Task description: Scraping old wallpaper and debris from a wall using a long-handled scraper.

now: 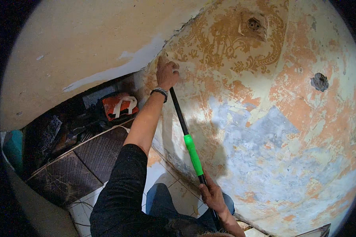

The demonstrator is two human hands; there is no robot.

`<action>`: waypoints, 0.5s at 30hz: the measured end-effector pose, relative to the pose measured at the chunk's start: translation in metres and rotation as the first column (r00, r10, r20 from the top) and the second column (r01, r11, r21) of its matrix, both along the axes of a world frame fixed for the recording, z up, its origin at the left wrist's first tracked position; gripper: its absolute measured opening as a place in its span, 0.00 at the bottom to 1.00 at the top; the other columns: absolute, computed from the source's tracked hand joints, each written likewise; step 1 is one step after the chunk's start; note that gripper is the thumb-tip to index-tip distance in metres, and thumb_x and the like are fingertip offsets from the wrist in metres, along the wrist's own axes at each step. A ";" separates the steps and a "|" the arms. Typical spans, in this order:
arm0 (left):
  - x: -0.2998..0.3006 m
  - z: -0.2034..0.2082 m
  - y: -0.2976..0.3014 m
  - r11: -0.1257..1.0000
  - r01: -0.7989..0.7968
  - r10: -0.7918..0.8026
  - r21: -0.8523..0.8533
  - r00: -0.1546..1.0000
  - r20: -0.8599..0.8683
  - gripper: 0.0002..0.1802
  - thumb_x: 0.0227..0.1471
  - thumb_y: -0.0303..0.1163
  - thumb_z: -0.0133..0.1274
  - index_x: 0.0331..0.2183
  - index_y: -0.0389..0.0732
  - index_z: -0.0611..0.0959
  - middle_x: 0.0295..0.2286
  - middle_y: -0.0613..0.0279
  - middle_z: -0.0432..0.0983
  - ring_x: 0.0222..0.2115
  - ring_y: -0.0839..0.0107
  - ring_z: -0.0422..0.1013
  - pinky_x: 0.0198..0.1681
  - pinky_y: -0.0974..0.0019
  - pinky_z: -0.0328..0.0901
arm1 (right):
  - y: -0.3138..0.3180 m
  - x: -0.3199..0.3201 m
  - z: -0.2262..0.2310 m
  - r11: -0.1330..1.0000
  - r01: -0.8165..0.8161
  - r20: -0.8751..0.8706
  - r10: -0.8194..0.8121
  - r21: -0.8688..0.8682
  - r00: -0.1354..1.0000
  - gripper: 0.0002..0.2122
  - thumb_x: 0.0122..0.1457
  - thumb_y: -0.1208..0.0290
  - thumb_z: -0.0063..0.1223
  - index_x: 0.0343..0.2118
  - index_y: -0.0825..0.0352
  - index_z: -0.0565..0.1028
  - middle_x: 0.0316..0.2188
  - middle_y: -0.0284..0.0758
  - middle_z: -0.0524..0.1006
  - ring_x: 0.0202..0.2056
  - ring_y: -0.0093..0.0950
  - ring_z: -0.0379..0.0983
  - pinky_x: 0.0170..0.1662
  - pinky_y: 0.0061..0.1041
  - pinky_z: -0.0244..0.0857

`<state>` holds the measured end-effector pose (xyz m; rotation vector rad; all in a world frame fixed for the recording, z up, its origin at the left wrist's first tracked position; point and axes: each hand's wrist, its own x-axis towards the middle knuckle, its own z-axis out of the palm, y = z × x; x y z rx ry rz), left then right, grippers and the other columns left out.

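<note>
A black pole with a bright green grip sleeve (193,155) slants up across my front, close to the wall. My right hand (213,195) is wrapped round its black lower part, just below the green sleeve. The pole's upper end disappears under my left hand (168,74), whose fingers are curled there, against the wall near the corner with the slanted surface. Whatever sits on that end is hidden by the hand. Around it the wall (261,138) shows patches of orange, cream and grey-blue. Patterned gold wallpaper (233,47) still covers its upper part.
A slanted cream surface (91,43) hangs at the upper left, with a torn white strip along its edge. Below it are a dark recess, a red bag (120,106) with pale handles and dark brown panels (101,152). A socket (254,24) and a hole (320,82) mark the wall.
</note>
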<state>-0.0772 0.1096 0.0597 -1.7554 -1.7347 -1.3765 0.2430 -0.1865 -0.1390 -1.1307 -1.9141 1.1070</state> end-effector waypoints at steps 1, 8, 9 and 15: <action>0.000 -0.001 0.003 0.999 -0.041 0.041 0.017 0.999 -0.016 0.25 0.43 0.31 0.52 0.46 0.40 0.73 0.61 0.38 0.45 0.61 0.48 0.49 0.57 0.52 0.58 | 0.002 0.001 -0.007 0.998 -0.001 -0.032 0.004 0.067 0.999 0.26 0.63 0.63 0.43 0.63 0.62 0.54 0.19 0.42 0.72 0.20 0.30 0.70 0.29 0.30 0.65; -0.038 -0.023 0.055 0.993 -0.100 0.101 0.062 0.995 -0.017 0.29 0.47 0.32 0.50 0.48 0.22 0.69 0.60 0.36 0.47 0.60 0.48 0.50 0.58 0.53 0.57 | 0.006 -0.006 -0.005 0.993 0.033 -0.041 -0.028 0.116 0.999 0.24 0.64 0.66 0.40 0.63 0.62 0.55 0.17 0.30 0.68 0.18 0.19 0.63 0.23 0.24 0.60; -0.086 -0.024 0.062 0.945 -0.323 0.321 0.042 0.899 -0.297 0.31 0.47 0.33 0.50 0.50 0.21 0.66 0.59 0.35 0.48 0.60 0.47 0.51 0.57 0.52 0.57 | 0.008 -0.017 -0.006 0.978 -0.004 -0.088 0.023 0.208 0.996 0.25 0.64 0.66 0.40 0.64 0.62 0.54 0.15 0.27 0.66 0.17 0.18 0.61 0.22 0.23 0.59; -0.124 -0.056 0.044 0.923 -0.381 0.348 -0.058 0.888 -0.302 0.34 0.50 0.38 0.50 0.52 0.22 0.64 0.56 0.33 0.53 0.56 0.43 0.55 0.60 0.49 0.52 | -0.010 0.008 -0.025 0.999 0.029 -0.189 -0.032 -0.017 0.981 0.25 0.65 0.66 0.41 0.64 0.63 0.54 0.16 0.24 0.63 0.15 0.14 0.56 0.20 0.17 0.53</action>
